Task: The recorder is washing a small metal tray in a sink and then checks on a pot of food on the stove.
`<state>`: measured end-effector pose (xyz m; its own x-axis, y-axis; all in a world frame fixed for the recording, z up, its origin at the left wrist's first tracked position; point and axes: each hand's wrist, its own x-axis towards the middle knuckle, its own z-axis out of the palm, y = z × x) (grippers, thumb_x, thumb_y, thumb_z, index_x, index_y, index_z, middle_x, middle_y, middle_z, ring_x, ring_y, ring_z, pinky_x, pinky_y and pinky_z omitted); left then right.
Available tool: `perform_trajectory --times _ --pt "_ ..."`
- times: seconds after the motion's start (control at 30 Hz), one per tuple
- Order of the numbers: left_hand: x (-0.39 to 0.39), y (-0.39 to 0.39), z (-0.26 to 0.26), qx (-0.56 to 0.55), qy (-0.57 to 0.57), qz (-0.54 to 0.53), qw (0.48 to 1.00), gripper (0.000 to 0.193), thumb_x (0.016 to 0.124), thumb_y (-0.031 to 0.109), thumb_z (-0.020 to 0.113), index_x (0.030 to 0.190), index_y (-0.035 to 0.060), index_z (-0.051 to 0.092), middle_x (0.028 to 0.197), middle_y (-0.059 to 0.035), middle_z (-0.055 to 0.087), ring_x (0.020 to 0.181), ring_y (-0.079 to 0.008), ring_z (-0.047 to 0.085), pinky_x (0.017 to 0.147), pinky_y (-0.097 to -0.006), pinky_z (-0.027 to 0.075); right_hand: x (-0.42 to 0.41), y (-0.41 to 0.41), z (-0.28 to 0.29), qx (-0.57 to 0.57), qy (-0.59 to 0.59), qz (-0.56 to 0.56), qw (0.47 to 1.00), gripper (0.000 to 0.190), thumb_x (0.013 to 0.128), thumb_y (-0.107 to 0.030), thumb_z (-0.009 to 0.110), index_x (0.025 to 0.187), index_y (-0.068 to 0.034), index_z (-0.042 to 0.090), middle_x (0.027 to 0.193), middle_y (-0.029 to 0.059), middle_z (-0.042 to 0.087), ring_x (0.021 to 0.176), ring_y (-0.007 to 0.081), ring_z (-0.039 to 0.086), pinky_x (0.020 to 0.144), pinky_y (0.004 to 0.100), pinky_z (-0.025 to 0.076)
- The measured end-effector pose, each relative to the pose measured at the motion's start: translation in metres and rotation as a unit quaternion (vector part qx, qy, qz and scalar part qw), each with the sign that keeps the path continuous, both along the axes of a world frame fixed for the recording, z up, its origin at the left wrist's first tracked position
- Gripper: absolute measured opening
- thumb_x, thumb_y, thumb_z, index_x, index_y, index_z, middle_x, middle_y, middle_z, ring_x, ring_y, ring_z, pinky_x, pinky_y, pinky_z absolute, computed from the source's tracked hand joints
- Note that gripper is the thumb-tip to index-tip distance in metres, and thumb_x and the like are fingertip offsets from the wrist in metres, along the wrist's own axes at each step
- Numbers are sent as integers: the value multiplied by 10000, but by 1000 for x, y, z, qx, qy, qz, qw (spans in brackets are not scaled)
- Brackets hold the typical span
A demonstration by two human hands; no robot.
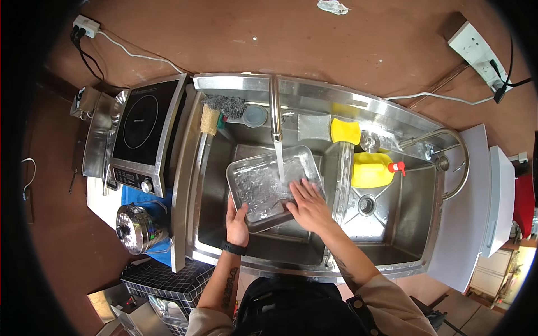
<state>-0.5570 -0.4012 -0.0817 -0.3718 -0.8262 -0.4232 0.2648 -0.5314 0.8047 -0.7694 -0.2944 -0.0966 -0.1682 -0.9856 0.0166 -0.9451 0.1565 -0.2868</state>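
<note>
A rectangular stainless steel tray (265, 189) is tilted over the left sink basin (214, 201), with water in it. My left hand (237, 222) grips its near left edge, thumb over the rim. Flat and with fingers spread, my right hand (309, 206) rests on the tray's right part, holding nothing. Water runs from the metal faucet (275, 113) into the tray. Part of another metal item shows beneath the tray, largely hidden.
A yellow bottle (372, 170) with a red cap lies over the right basin (414, 210). Along the back ledge are a yellow sponge (345, 131), a grey scouring pad (314, 127) and a grey-lidded container (254, 115). An induction cooker (141, 122) stands left, above a metal pot (136, 229).
</note>
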Motion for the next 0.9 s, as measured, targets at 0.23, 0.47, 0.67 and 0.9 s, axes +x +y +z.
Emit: perform_trajectory --times 0.23,0.47,0.67,0.9 --pt "12 1 8 -66 -34 19 997 658 889 -83 455 1514 54 297 1384 -76 502 1254 -180 476 1091 -321 341 13 -63 6 134 -121 -35 983 630 996 -482 419 1498 -102 378 1584 109 291 1474 333 218 1199 436 217" --pt "11 14 19 -134 -85 48 986 740 798 -109 449 1513 18 306 1396 -71 504 1243 -183 488 1056 -312 364 27 -58 -5 57 -123 -73 988 552 953 -360 538 1407 -54 469 1397 141 465 1233 351 472 1020 459 397" --pt "6 0 35 -249 -174 2 953 737 809 -132 475 1509 22 304 1343 -129 525 1208 -230 520 1047 -345 391 14 -57 -27 29 -299 -112 947 390 957 -256 551 1274 -31 570 1136 163 615 913 342 622 812 426 509" --pt "21 -7 79 -527 -440 -84 722 810 601 -151 488 1389 34 486 1181 -236 573 1039 -425 588 853 -455 512 7 -111 -14 -18 -808 -337 482 181 1014 -174 435 941 -18 491 646 51 438 525 148 450 471 327 396"
